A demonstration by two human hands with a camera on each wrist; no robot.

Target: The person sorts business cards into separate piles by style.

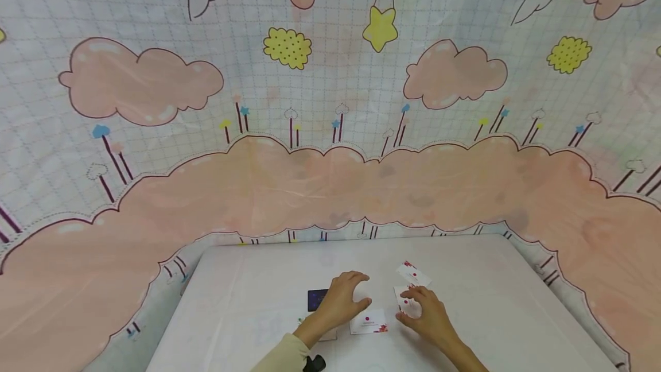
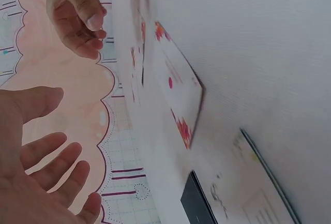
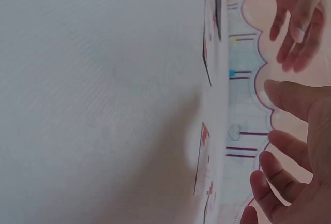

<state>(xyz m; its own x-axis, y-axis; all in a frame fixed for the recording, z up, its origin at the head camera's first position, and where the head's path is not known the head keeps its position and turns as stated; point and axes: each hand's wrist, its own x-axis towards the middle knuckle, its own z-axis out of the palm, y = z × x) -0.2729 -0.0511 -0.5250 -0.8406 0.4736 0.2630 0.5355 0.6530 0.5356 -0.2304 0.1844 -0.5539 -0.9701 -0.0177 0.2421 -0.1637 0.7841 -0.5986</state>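
Note:
My left hand arches with spread fingers just above the white table, over a white card with a red dot and flowered corner. A dark card lies behind its wrist. In the left wrist view that hand is bare and holds nothing, and the flowered card lies flat. My right hand hovers with relaxed fingers over a second flowered card. The right wrist view shows this hand off the table and holding nothing. A third card lies farther back.
A pale printed card peeks out beside my left forearm. A small black device sits at the near edge. A cartoon cloud backdrop hangs close behind the table and wraps both sides.

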